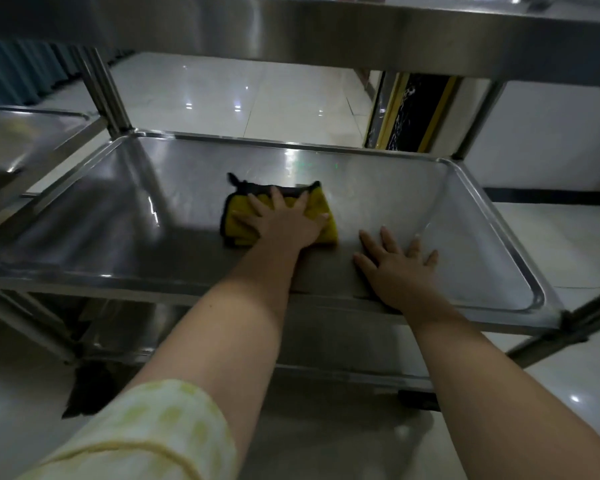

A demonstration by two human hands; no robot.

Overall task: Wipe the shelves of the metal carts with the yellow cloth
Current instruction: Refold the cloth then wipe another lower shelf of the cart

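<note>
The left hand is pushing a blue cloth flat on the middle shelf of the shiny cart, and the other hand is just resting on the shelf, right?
Almost. The cloth is yellow with a dark edge, not blue. The head view shows the left hand pressing it flat on the middle shelf of the metal cart, while the right hand rests open on the shelf beside it.

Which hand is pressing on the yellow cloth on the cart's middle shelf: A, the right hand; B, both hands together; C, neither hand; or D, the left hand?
D: the left hand lies flat with fingers spread on the yellow cloth, while the right hand rests apart from it, palm down on the bare metal of the shelf.
</note>
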